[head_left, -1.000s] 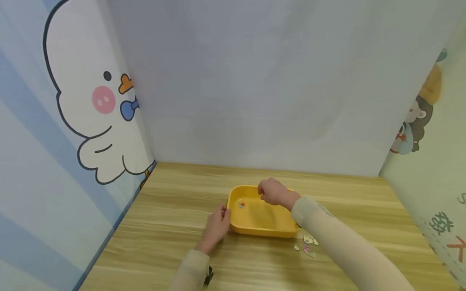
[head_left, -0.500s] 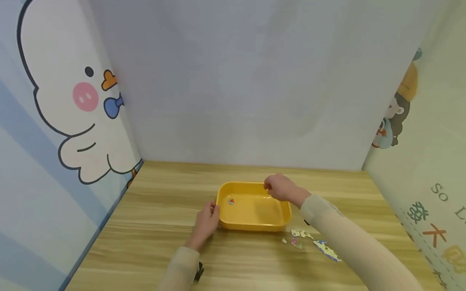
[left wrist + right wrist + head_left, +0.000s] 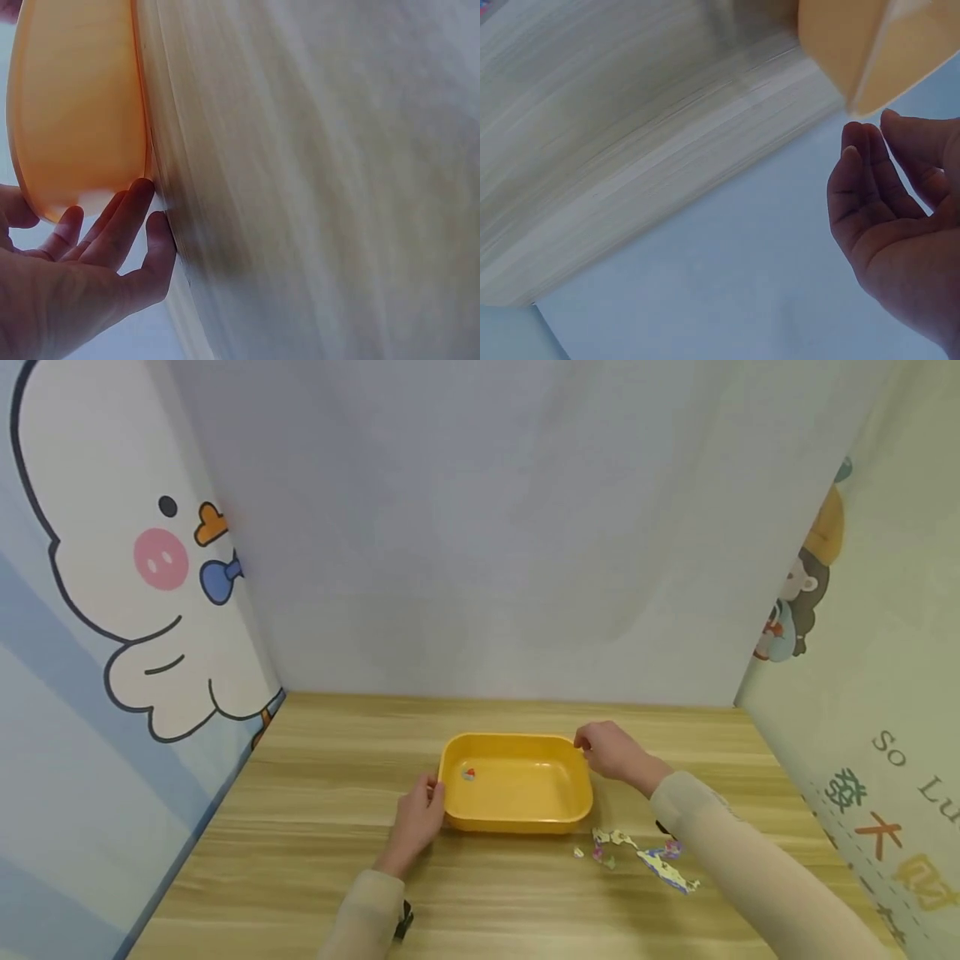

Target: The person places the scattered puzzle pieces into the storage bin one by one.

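A yellow plastic tray [image 3: 517, 824] rests on the wooden table, long side toward me. My left hand [image 3: 422, 814] holds its left end. In the left wrist view its fingers [image 3: 124, 232] press the outer wall, with one digit up at the rim. My right hand [image 3: 611, 750] pinches the tray's far right corner; in the right wrist view, the thumb and fingertips meet right at the rim. Inside the tray, near its left end, lies one small flat piece [image 3: 468, 774] with red on it. Several thin, irregular printed pieces [image 3: 663, 870] lie in front of the tray's right end.
The wooden table [image 3: 330, 777] runs back to a pale grey curtain [image 3: 480, 527]. A blue and white panel with a cartoon duck [image 3: 161, 560] stands on the left. On the right is a pale green panel [image 3: 885, 635] with printed figures and letters.
My right hand has moved right, from over the tray's interior to its far right corner. The view has shifted, and more printed pieces show beside the right sleeve. The left hand stays on the tray.
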A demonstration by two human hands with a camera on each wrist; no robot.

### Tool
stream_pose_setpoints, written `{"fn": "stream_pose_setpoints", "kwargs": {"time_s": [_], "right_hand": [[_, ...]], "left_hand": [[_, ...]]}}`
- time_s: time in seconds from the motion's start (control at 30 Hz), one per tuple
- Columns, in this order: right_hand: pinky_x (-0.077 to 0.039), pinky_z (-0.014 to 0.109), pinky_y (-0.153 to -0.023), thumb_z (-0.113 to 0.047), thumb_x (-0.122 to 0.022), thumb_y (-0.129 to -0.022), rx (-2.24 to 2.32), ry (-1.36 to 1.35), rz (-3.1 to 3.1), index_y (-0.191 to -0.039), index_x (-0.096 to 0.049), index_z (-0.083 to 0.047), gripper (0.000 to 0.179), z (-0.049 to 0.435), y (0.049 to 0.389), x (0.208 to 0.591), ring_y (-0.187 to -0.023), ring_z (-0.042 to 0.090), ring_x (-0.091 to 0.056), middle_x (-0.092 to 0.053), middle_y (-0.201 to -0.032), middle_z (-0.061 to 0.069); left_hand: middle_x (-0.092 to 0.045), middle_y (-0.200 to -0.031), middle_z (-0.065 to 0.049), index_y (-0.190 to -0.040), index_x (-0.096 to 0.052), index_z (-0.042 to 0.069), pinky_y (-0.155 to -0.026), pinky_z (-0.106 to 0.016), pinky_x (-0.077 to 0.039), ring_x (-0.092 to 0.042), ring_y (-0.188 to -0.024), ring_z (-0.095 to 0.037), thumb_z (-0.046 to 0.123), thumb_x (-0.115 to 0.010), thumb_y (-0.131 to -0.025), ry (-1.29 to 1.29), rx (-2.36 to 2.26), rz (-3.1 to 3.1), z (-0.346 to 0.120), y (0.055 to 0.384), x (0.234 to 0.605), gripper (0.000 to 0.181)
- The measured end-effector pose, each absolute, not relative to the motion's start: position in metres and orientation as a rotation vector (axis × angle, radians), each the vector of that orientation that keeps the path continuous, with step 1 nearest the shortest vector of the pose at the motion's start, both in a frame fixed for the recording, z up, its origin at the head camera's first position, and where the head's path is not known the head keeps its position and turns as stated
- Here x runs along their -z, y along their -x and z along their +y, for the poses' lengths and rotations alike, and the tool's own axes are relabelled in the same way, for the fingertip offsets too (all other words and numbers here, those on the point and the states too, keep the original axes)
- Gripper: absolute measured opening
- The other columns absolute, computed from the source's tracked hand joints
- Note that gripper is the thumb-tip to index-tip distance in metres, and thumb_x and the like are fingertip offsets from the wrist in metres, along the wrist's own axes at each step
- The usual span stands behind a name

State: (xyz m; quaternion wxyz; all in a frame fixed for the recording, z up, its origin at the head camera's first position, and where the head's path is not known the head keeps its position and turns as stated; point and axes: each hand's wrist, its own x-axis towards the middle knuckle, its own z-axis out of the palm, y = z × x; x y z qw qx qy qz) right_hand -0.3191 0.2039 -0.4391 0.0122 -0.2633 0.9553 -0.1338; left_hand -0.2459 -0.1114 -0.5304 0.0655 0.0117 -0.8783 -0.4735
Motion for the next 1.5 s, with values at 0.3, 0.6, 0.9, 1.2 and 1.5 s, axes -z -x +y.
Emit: {"fn": "stream_pose_setpoints", "kwargs": {"time_s": [0.3,0.6,0.9,1.2,1.5], "right_hand": [[-0.05,0.04,-0.072,0.005,-0.063,-0.081,0.342,0.794,2.9,-0.095,-0.066,0.003,0.014,0.223,0.317,0.452,-0.078,0.026,-0.059,-0.062,-0.085,0.009],[-0.051,0.042,-0.075,0.0,-0.067,-0.083,0.31,0.7,2.777,-0.103,-0.063,0.005,0.021,0.227,0.311,0.46,-0.083,0.028,-0.059,-0.062,-0.089,0.012],[-0.05,0.043,-0.073,0.001,-0.069,-0.071,0.293,0.754,2.733,-0.096,-0.064,0.003,0.026,0.237,0.292,0.481,-0.08,0.028,-0.058,-0.062,-0.086,0.011],[-0.047,0.034,-0.062,-0.005,-0.081,-0.063,0.369,0.834,2.715,-0.076,-0.063,-0.006,0.023,0.243,0.276,0.49,-0.066,0.016,-0.051,-0.056,-0.07,-0.002],[-0.042,0.03,-0.057,-0.001,-0.08,-0.056,0.397,0.834,2.687,-0.072,-0.06,-0.006,0.026,0.248,0.272,0.492,-0.061,0.013,-0.044,-0.053,-0.066,0.0]], "left_hand": [[-0.065,-0.089,-0.011,-0.102,-0.054,0.004,-0.065,-0.035,-0.051,-0.061,-0.077,-0.022,0.019,-0.046,-0.1,-0.059,1.404,-2.658,-0.116,0.248,0.53,0.017],[-0.064,-0.086,-0.01,-0.101,-0.055,0.004,-0.063,-0.034,-0.05,-0.06,-0.075,-0.021,0.018,-0.047,-0.1,-0.067,1.402,-2.627,-0.121,0.252,0.529,0.017],[-0.064,-0.085,-0.009,-0.101,-0.055,0.005,-0.062,-0.032,-0.05,-0.06,-0.073,-0.02,0.018,-0.047,-0.1,-0.067,1.423,-2.63,-0.119,0.249,0.533,0.015],[-0.064,-0.083,-0.011,-0.101,-0.054,0.004,-0.056,-0.03,-0.049,-0.058,-0.063,-0.017,0.017,-0.047,-0.1,-0.064,1.458,-2.618,-0.114,0.247,0.535,0.015],[-0.064,-0.083,-0.014,-0.102,-0.053,0.002,-0.054,-0.029,-0.049,-0.058,-0.06,-0.015,0.015,-0.046,-0.1,-0.035,1.512,-2.588,-0.108,0.247,0.535,0.015]]}}
